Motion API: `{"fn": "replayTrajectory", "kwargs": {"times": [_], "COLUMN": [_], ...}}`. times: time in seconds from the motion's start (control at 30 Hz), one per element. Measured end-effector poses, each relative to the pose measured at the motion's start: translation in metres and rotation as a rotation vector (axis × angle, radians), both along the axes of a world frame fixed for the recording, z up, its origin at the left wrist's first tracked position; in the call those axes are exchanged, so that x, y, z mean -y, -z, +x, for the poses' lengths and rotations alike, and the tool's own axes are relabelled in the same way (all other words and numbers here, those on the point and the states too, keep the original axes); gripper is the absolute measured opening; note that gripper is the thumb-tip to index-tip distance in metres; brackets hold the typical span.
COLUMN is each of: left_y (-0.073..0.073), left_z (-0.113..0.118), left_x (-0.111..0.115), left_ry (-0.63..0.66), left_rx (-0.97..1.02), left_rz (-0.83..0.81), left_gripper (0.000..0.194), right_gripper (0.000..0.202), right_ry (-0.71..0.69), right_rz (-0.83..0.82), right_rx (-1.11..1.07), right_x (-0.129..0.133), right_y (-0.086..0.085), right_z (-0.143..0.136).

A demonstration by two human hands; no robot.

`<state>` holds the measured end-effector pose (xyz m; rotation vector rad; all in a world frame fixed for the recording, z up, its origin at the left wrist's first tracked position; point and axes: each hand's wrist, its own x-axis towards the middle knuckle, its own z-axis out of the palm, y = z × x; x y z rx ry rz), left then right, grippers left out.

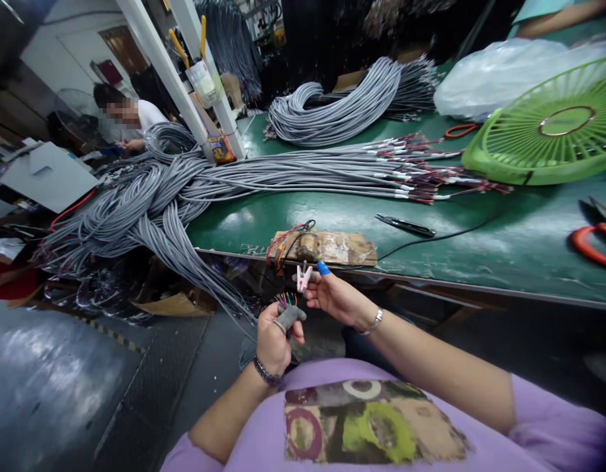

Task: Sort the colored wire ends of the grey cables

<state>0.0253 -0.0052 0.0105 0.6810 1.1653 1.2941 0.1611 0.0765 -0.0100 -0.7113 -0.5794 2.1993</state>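
Observation:
My left hand point(277, 337) is closed around the end of a grey cable, with grey covers on some fingers. A fan of thin coloured wires point(286, 300) sticks up from its grip. Close by on the right, my right hand point(336, 300) has blue tape on one fingertip. Its fingertips are at a pale pink clip point(303, 279), which they appear to pinch just below the bench edge. A wooden block point(340, 248) with red and black leads lies on the edge behind the clip.
Grey cables point(293, 176) run along the green bench point(332, 213), and a coil point(342, 108) lies behind. Black snips point(405, 225), red-handled scissors point(598, 244) and a green fan point(553, 128) are to the right. A person point(148, 117) sits at far left; another person's arm point(561, 19) shows top right.

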Motion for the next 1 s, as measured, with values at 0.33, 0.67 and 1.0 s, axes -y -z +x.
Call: {"fn": "replayTrajectory", "kwargs": {"times": [0.33, 0.67, 1.0], "left_y": [-0.001, 0.001, 0.002], "left_z": [0.003, 0.010, 0.008], "left_x": [-0.011, -0.018, -0.009], "left_ry": [-0.021, -0.004, -0.041], "left_rx": [0.039, -0.004, -0.007], "left_rz": [0.056, 0.013, 0.013], "left_gripper": [0.025, 0.026, 0.030], "right_gripper": [0.040, 0.027, 0.040], "right_ry": [0.097, 0.206, 0.122], "right_rz": [0.129, -0.082, -0.082], "right_rx": [0.085, -0.051, -0.062], "right_x": [0.002, -0.006, 0.001], "right_y": [-0.008, -0.004, -0.006], "right_z": [-0.013, -0.020, -0.017]}}
